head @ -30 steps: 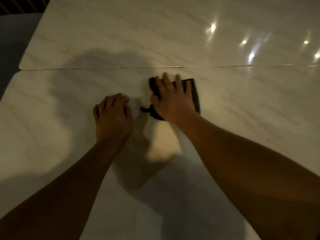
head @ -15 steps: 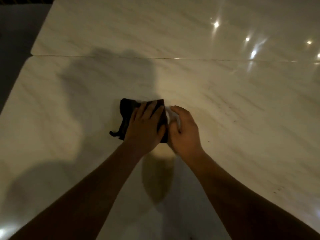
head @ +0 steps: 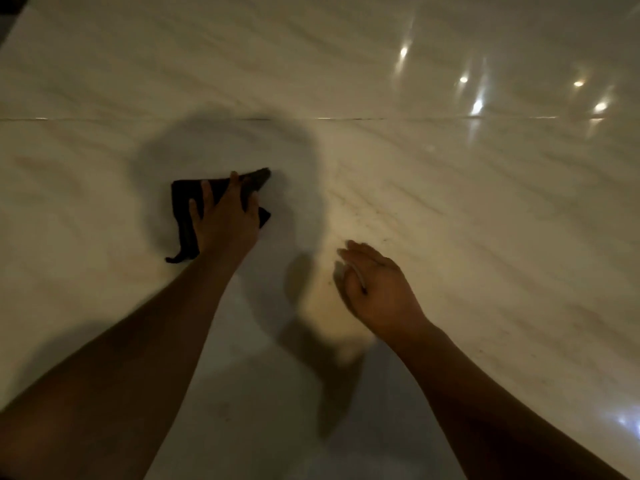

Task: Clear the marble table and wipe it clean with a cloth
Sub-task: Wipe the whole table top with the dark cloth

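A dark, folded cloth [head: 183, 199] lies flat on the pale marble table [head: 467, 209], left of centre. My left hand [head: 227, 220] presses down on the cloth with fingers spread, covering most of it; a corner sticks out past the fingertips and a loose tail trails toward me. My right hand [head: 379, 289] hovers just above the marble to the right, well apart from the cloth, fingers loosely curved and holding nothing.
A thin seam [head: 381, 118] runs across the table beyond my hands. Bright ceiling-light reflections [head: 476, 106] glare at the far right. My head's shadow falls around the cloth. The table's far left corner [head: 14, 15] meets dark floor.
The cloth went from under my right hand to under my left hand. My left hand has since slid it left and away, and my right hand has drawn back to the right.
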